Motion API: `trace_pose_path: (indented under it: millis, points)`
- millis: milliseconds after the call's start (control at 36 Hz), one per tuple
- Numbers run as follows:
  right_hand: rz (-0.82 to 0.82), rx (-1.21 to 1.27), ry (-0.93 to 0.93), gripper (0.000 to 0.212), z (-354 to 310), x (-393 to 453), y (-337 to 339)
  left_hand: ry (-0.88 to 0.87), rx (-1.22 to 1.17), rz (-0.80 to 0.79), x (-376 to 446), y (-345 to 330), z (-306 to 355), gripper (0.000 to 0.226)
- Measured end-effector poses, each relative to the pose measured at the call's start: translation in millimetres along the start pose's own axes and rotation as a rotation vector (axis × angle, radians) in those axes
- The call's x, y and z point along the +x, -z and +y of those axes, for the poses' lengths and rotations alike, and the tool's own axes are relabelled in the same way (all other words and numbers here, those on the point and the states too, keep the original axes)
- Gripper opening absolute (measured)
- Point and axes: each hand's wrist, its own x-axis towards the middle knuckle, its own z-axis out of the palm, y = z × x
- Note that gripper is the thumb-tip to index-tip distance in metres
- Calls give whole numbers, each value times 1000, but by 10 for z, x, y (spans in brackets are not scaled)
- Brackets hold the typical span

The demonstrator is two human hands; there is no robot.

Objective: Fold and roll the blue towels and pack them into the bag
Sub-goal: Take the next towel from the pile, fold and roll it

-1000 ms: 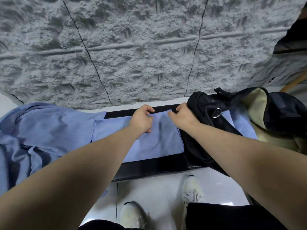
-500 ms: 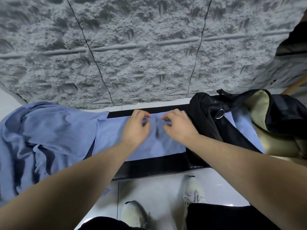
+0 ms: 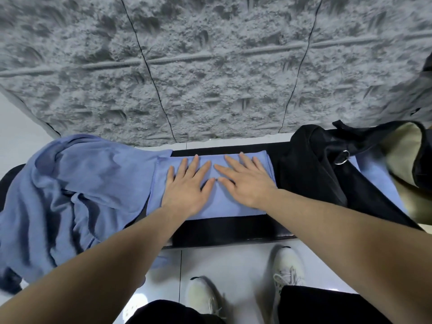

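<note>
Fingers straight and spread on both hands, palms down, nothing gripped. Left hand (image 3: 187, 185) and right hand (image 3: 245, 181) lie flat side by side on the folded blue towel (image 3: 219, 206), thumb tips nearly touching at its middle. The towel sits as a neat rectangle on a black bench (image 3: 229, 230), its far edge close to the bench's back edge. Just to its left, overlapping its left edge, a loose heap of blue towels (image 3: 77, 188) spills over the bench end and hangs toward the floor. To the right, touching the folded towel's right side, a black bag (image 3: 311, 169) lies open with a tan lining (image 3: 402, 155); blue cloth (image 3: 376, 178) shows inside it. Behind the bench, a rough grey wall (image 3: 210, 66). Below, two white shoes (image 3: 287, 265) on pale floor tiles (image 3: 224, 263).
</note>
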Motion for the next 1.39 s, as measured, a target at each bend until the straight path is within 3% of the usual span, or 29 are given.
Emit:
trace_pose_path:
  millis: [111,194,306,417,528,833,1194,1389]
  points:
    - [-9,-49,-64,51,81,43,51,-78,-85,123,-25,-1,-67,59]
    - [47,-60,-96,48,108,50,98,-264,-138,268,-127,10,-73,56]
    - [152,-131,-122,41,109,13,125,-587,-73,282,-285,18,-92,50]
    - [180,-173,-165,40,149,-79,146,-681,-14,289,-375,15,-158,41]
    - [155,-156,-224,43,186,-198,162,-638,66,368,-365,41,-220,26]
    - [104,204,-333,44,213,-456,251,-164,20,192,-285,215,-261,34]
    - [84,270,-329,48,242,-654,152,67,-460,55,50,291,156,41]
    - [34,338,-314,52,270,-719,148,155,-547,34,88,261,254,42]
